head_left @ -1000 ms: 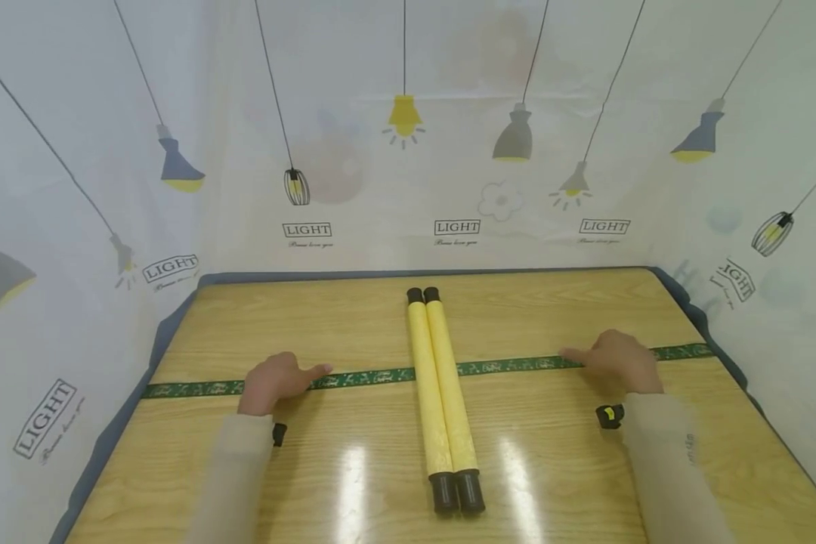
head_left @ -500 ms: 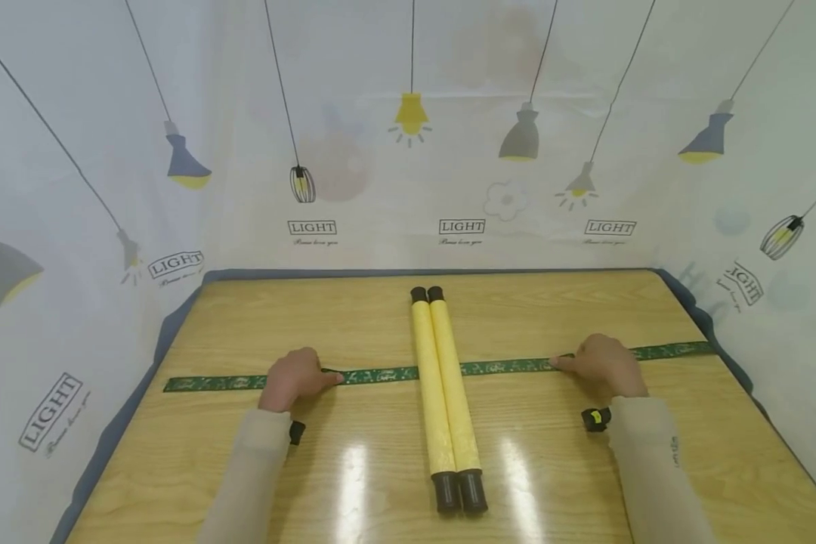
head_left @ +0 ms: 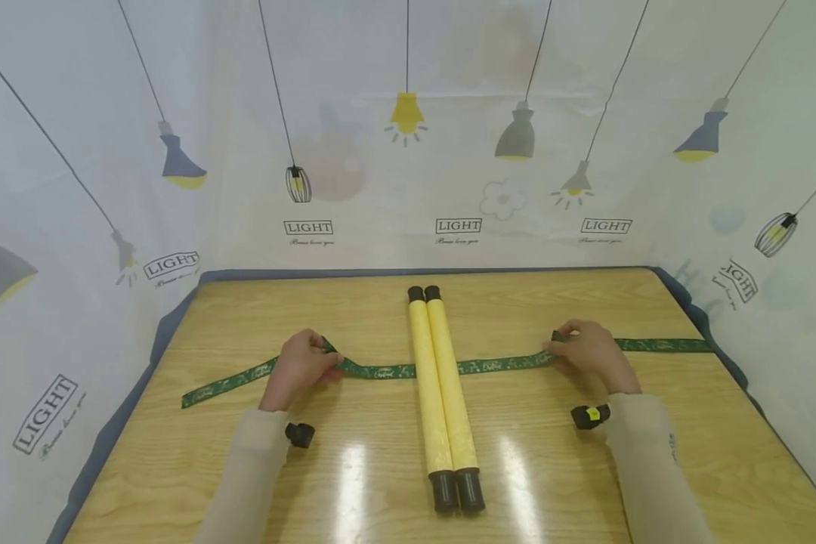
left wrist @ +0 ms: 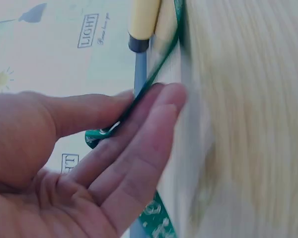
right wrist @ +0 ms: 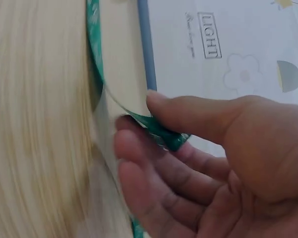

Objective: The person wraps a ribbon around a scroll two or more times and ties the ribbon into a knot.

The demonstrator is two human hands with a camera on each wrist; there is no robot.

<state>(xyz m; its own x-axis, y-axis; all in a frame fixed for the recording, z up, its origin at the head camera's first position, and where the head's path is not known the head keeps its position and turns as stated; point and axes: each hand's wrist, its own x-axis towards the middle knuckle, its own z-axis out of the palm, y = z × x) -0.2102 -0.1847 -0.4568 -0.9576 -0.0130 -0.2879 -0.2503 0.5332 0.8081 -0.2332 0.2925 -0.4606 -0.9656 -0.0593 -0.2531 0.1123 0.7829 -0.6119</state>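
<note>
Head view, green ribbon: it runs from side to side across the table, passing under the two yellow rods near their middle; its left tail slopes down to lie on the wood, its right tail reaches the table's right edge; it rises off the surface at each hand.

Head view, yellow rods: side by side and touching, long axis pointing away from the person, black caps at the ends; the ribbon's long axis crosses theirs at nearly a right angle.

Head view, hands: the left hand and right hand flank the rods, apart from them; the rods lie to the right of the left fingers and to the left of the right ones; the left hand looks slightly nearer.

Head view, backdrop: a sheet printed with lamps stands beyond the table.

Left wrist view, pinch: thumb and fingers clamp the ribbon between them; the remaining fingers stretch out loosely; the ribbon climbs from the grip towards a rod's capped end.

Right wrist view, pinch: the thumb presses a fold of ribbon against the fingers; the ribbon curves away over the table; the rods are not visible here.
</note>
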